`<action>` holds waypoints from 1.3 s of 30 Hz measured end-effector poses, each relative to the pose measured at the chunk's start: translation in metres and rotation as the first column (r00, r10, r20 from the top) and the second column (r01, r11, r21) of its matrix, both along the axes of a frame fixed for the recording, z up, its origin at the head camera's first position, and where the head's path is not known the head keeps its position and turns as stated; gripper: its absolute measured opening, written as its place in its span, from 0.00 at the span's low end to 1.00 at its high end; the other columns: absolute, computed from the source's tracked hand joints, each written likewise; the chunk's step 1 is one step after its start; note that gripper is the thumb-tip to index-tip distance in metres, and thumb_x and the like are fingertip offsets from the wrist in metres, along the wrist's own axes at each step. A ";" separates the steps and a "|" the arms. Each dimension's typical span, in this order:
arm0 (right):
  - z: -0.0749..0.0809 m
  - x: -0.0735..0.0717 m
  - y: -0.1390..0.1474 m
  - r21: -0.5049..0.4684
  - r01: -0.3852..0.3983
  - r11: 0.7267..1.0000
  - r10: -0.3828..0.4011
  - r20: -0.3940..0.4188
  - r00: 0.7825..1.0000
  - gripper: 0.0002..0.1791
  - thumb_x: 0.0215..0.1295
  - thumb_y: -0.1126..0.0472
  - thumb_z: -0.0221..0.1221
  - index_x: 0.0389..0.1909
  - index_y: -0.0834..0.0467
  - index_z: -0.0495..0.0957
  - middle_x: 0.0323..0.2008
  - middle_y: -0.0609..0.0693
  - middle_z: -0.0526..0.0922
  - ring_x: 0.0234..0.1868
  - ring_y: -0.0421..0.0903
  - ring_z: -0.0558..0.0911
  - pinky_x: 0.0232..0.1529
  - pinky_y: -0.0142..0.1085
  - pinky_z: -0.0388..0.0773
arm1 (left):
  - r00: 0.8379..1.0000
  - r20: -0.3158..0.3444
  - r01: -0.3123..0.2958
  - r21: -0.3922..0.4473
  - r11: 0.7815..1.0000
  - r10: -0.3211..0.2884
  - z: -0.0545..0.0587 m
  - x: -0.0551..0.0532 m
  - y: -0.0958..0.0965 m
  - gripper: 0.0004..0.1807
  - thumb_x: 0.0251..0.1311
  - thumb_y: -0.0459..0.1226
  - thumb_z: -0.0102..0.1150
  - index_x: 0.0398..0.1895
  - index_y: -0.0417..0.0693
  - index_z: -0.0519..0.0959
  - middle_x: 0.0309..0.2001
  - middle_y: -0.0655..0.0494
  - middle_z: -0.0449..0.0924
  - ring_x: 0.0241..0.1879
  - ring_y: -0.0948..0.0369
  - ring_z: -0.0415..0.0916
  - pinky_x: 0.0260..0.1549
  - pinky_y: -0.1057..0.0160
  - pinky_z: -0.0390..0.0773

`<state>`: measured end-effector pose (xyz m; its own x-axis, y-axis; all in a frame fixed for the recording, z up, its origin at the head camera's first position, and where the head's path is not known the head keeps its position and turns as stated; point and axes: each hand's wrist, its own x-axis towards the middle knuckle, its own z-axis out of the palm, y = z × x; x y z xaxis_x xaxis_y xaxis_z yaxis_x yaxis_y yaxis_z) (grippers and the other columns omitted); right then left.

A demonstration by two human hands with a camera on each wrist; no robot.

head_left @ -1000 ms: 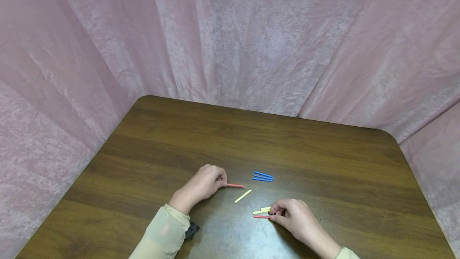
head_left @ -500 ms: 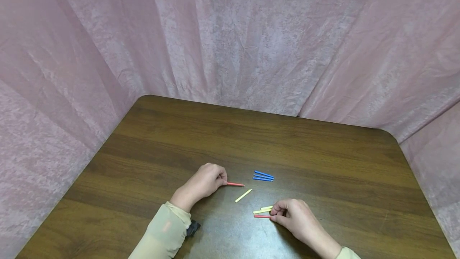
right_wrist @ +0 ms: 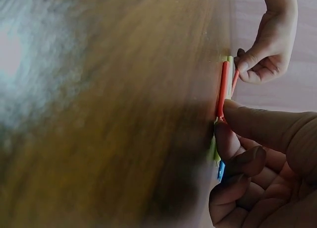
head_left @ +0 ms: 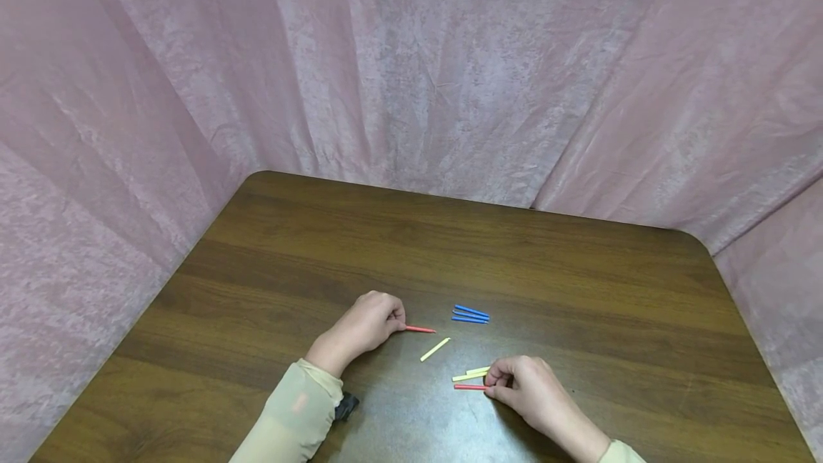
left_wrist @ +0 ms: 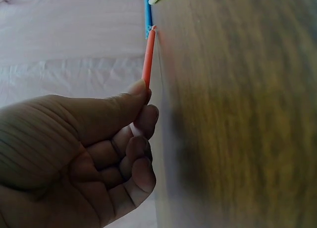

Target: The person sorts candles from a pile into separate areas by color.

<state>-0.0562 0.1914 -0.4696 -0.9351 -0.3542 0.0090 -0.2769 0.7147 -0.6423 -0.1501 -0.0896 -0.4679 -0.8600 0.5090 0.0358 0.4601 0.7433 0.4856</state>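
In the head view my left hand (head_left: 363, 324) pinches one end of a thin red candle (head_left: 421, 329). The left wrist view shows that red candle (left_wrist: 148, 59) between thumb and forefinger, wick end pointing away and close over the table. A second red candle (head_left: 470, 387) has its right end pinched by my right hand (head_left: 530, 391), low at the tabletop. Just behind it lie two yellow candles (head_left: 468, 378), their right ends close to the right fingers. Another yellow candle (head_left: 435, 349) lies slanted between the hands.
Three blue candles (head_left: 469, 320) lie grouped behind the yellow ones. Everything rests on a brown wooden table (head_left: 289, 234) with rounded far corners. Pink curtains (head_left: 450, 70) hang around its far side and sides. A small black object (head_left: 346, 406) shows by the left sleeve.
The red candle in my left hand has tilted very slightly. My right fingers have shifted a little to the right, showing more of their red candle. The other candles lie as before.
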 end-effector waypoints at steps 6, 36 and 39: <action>0.000 0.000 0.000 0.018 -0.005 1.000 0.005 -0.016 1.000 0.11 0.49 0.63 0.71 0.21 0.47 0.78 0.17 0.31 0.72 0.20 0.27 0.67 0.24 0.29 0.66 | 1.000 0.000 -0.002 -0.007 1.000 0.002 0.000 0.000 0.000 0.10 0.53 0.35 0.69 0.19 0.53 0.78 0.19 0.67 0.71 0.23 0.66 0.67 0.26 0.64 0.69; 0.000 0.001 0.000 0.062 -0.021 0.998 0.027 -0.088 0.996 0.13 0.48 0.65 0.71 0.19 0.47 0.76 0.17 0.31 0.70 0.20 0.27 0.66 0.23 0.29 0.64 | 0.999 -0.048 0.011 -0.051 0.999 -0.013 0.001 0.001 0.002 0.11 0.49 0.33 0.70 0.17 0.52 0.77 0.20 0.64 0.72 0.26 0.62 0.71 0.32 0.60 0.72; 0.000 0.001 0.000 0.052 -0.023 0.998 0.028 -0.086 0.996 0.13 0.49 0.65 0.70 0.19 0.47 0.77 0.17 0.31 0.71 0.20 0.27 0.66 0.24 0.29 0.65 | 0.998 -0.057 0.014 -0.054 0.998 -0.017 0.001 0.001 0.002 0.11 0.48 0.33 0.70 0.17 0.52 0.77 0.20 0.64 0.73 0.26 0.61 0.72 0.33 0.59 0.72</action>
<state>-0.0549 0.1916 -0.4700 -0.9223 -0.3798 0.0709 -0.3482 0.7376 -0.5785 -0.1490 -0.0878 -0.4665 -0.8494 0.5247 0.0570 0.4977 0.7602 0.4176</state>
